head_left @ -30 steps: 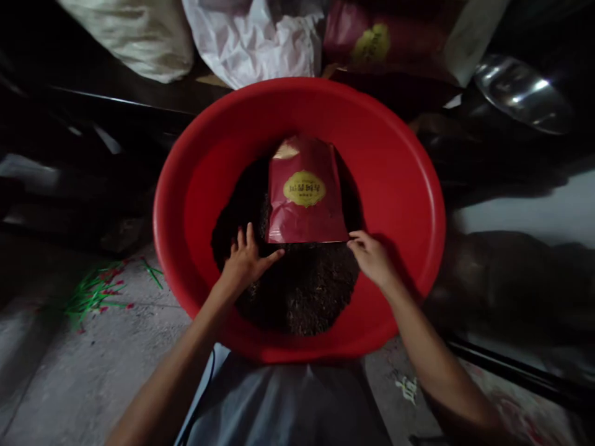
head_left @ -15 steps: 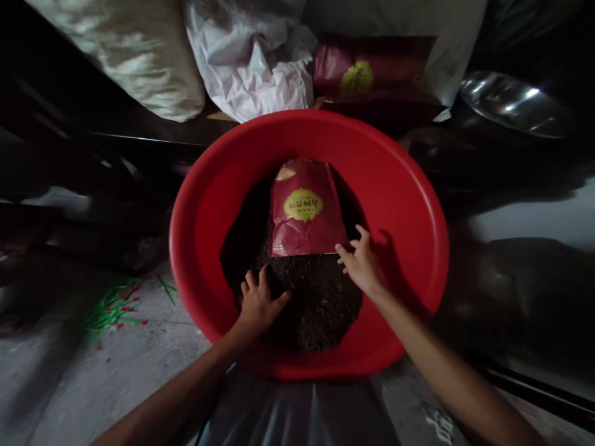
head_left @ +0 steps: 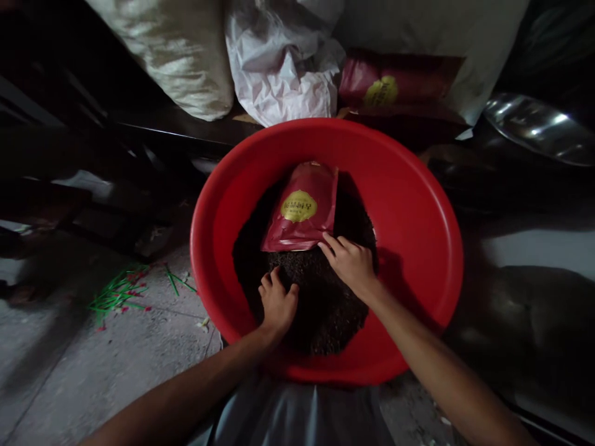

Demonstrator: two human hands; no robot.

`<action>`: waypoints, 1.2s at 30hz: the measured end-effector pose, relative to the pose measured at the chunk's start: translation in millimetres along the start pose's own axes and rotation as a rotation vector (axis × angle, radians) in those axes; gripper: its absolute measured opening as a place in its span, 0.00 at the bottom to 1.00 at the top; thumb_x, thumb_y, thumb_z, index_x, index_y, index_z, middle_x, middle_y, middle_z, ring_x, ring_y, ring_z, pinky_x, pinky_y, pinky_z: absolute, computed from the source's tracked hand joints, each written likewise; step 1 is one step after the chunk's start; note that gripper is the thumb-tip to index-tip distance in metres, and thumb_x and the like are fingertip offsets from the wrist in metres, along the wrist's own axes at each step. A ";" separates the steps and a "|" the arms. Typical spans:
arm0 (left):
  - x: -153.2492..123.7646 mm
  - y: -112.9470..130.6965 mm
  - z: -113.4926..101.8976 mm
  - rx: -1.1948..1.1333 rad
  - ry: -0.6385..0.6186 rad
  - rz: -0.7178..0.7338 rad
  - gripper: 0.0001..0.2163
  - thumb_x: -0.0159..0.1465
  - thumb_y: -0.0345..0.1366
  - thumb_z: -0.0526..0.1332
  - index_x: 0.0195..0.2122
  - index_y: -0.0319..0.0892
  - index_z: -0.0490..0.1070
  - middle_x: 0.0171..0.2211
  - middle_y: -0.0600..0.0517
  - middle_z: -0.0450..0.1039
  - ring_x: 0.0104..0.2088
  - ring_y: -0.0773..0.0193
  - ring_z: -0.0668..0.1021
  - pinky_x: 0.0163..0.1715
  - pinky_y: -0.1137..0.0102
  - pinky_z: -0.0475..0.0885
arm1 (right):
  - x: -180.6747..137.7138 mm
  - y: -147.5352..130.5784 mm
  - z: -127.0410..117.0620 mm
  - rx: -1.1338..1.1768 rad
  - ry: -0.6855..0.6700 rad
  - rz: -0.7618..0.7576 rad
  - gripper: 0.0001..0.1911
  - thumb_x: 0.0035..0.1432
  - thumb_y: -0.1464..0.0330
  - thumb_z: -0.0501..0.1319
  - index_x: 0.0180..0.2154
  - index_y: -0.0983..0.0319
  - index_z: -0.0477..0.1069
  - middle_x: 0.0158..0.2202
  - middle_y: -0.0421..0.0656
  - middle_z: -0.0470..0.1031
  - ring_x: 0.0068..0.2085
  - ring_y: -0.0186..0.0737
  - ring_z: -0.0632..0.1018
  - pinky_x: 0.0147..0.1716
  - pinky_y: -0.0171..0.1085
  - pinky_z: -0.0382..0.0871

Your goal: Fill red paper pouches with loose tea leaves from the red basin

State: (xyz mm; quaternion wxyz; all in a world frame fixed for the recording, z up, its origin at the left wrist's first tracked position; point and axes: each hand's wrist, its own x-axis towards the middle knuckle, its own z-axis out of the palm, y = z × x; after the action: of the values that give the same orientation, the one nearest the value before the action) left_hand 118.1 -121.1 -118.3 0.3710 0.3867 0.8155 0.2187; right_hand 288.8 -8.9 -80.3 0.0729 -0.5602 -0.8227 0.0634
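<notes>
A red pouch with a yellow label lies on a heap of dark, loose, crumbly material inside a large red plastic tub. My right hand is at the pouch's near right corner, thumb and forefinger pinched on its edge. Over the near left part of the heap, my left hand hovers or rests with fingers slightly bent and thumb apart. Nothing shows in it, and it sits just short of the pouch's near edge; whether it touches the heap I cannot tell.
Behind the tub stand a cream sack and a crumpled white bag. Another red pouch lies beside them. A shiny metal bowl is at the far right. Green sticks with red ends litter the floor on the left.
The pouch has turned, its near edge shifting left within the tub. My right hand has moved in from beside the corner onto it. My left fingers have curled a little more. The view has shifted.
</notes>
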 end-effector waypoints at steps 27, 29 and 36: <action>78.8 94.5 -47.2 0.083 0.224 0.982 0.18 0.76 0.42 0.52 0.61 0.48 0.75 0.66 0.47 0.71 0.63 0.52 0.74 0.62 0.54 0.74 | -85.6 -13.8 -2.2 0.340 -0.763 0.451 0.51 0.55 0.59 0.72 0.74 0.59 0.54 0.75 0.65 0.50 0.67 0.65 0.71 0.61 0.50 0.68; 69.8 90.4 -48.8 -0.013 0.211 0.977 0.19 0.76 0.43 0.53 0.62 0.47 0.74 0.66 0.45 0.70 0.64 0.53 0.74 0.63 0.55 0.74 | -96.2 -26.4 -4.0 0.368 -0.668 0.426 0.42 0.57 0.67 0.68 0.71 0.58 0.60 0.72 0.62 0.56 0.63 0.58 0.76 0.58 0.45 0.70; 63.8 67.5 -41.9 -0.054 0.091 0.928 0.17 0.74 0.43 0.58 0.60 0.47 0.76 0.65 0.44 0.72 0.63 0.54 0.76 0.63 0.56 0.74 | -69.9 -32.4 -44.6 0.756 -0.312 0.115 0.26 0.52 0.70 0.69 0.55 0.53 0.77 0.54 0.43 0.78 0.56 0.46 0.78 0.61 0.44 0.70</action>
State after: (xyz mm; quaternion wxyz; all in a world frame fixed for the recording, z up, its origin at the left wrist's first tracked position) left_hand 90.1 -32.6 -76.3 0.2077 0.6908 0.5657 0.3994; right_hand 293.0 -84.7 -33.9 0.1441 -0.5228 -0.7100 0.4492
